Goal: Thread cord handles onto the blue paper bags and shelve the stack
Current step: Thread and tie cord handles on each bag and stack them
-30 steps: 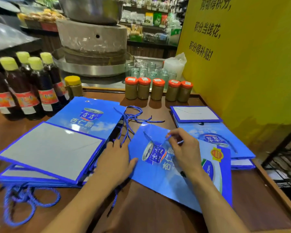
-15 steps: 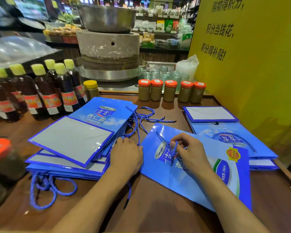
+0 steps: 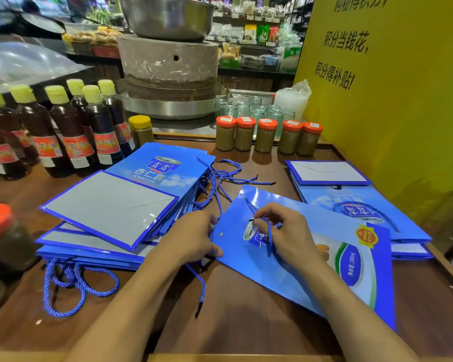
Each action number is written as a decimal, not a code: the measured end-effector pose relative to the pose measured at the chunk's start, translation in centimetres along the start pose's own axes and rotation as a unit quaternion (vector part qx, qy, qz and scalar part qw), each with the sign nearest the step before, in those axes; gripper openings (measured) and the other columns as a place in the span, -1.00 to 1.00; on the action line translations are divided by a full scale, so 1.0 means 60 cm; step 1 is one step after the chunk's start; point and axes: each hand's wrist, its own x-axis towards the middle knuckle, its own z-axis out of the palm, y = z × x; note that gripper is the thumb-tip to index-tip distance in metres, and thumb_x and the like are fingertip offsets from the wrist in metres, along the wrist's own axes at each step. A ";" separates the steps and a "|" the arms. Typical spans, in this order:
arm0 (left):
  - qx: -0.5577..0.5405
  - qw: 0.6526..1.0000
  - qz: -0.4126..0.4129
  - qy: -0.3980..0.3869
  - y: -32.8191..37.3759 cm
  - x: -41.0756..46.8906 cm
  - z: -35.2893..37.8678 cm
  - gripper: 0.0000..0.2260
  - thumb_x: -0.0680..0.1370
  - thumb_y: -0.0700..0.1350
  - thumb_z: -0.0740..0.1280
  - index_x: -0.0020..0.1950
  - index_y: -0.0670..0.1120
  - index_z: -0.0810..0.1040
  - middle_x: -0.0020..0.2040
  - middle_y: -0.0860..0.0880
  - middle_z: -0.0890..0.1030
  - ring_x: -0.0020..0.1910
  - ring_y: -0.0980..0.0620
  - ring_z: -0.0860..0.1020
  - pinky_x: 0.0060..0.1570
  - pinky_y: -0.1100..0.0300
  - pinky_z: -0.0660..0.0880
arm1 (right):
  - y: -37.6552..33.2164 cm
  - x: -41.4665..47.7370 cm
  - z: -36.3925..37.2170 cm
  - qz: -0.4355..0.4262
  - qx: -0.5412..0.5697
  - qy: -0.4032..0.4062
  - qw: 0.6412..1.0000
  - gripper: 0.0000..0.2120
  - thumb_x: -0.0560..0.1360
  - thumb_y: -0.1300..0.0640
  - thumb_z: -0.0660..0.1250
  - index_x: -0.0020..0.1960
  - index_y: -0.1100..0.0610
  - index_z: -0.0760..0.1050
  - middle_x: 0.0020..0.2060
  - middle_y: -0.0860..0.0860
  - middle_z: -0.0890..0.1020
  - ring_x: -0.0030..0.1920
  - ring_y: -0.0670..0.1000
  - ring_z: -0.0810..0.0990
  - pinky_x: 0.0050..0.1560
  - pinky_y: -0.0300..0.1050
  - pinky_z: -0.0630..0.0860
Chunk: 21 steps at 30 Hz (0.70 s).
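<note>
Wooden shop surface: right hand pinches twisted cord over glossy flat bag; left hand grips bag's edge.

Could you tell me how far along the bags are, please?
Done: the top blue paper bag on the right pile carries a cord handle. In hand: the right hand pinches a blue twisted cord over the middle blue bag; the left hand holds its edge. Left: finishing this handle, shelving every pile.

glossy paper bag, twisted cord, smooth wood table
</note>
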 end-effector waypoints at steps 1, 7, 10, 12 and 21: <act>-0.022 1.000 0.002 -0.005 -0.001 0.000 -0.002 -0.38 0.34 -0.09 0.67 0.34 -0.07 0.55 0.12 0.01 0.64 0.08 -0.01 0.62 0.10 0.11 0.55 | -0.004 -0.002 0.006 -0.002 -0.002 -0.002 1.000 -0.85 0.51 0.24 0.53 -0.11 0.00 0.66 -0.24 -0.10 0.68 -0.19 -0.10 0.66 -0.17 -0.27 0.57; -0.127 0.992 -0.004 0.000 0.004 0.002 0.004 -0.65 0.36 -0.31 0.61 0.07 -0.08 0.65 -0.11 -0.01 0.71 -0.14 0.03 0.68 0.01 0.08 0.66 | -0.011 -0.011 0.029 -0.012 0.007 -0.027 1.000 -0.85 0.55 0.25 0.48 -0.07 0.01 0.67 -0.20 -0.10 0.70 -0.34 -0.08 0.60 -0.21 -0.24 0.54; -0.177 0.983 -0.016 -0.035 0.001 0.005 0.003 -0.71 0.39 -0.36 0.57 0.00 -0.09 0.63 -0.10 -0.10 0.70 -0.16 -0.03 0.68 0.02 -0.01 0.67 | -0.003 -0.011 0.032 -0.008 -0.016 -0.007 1.000 -0.87 0.53 0.20 0.51 -0.07 -0.03 0.67 -0.20 -0.15 0.70 -0.24 -0.06 0.64 -0.18 -0.10 0.60; -0.189 0.981 -0.019 -0.042 0.001 0.007 0.003 -0.74 0.39 -0.36 0.56 -0.02 -0.09 0.64 -0.10 -0.15 0.67 -0.16 -0.07 0.66 -0.01 -0.03 0.66 | 0.000 -0.011 0.032 -0.004 -0.020 -0.009 1.000 -0.87 0.52 0.17 0.53 -0.06 -0.04 0.66 -0.18 -0.15 0.70 -0.15 -0.05 0.67 -0.10 -0.03 0.65; -0.198 0.980 -0.002 -0.009 0.012 0.013 0.017 -0.81 0.40 -0.31 0.51 -0.06 -0.09 0.64 -0.14 -0.13 0.70 -0.25 -0.01 0.64 -0.18 0.08 0.64 | 0.004 -0.016 0.030 -0.032 -0.079 -0.026 0.996 -0.89 0.51 0.17 0.53 -0.07 -0.03 0.66 -0.20 -0.15 0.69 -0.11 -0.08 0.66 -0.09 -0.17 0.62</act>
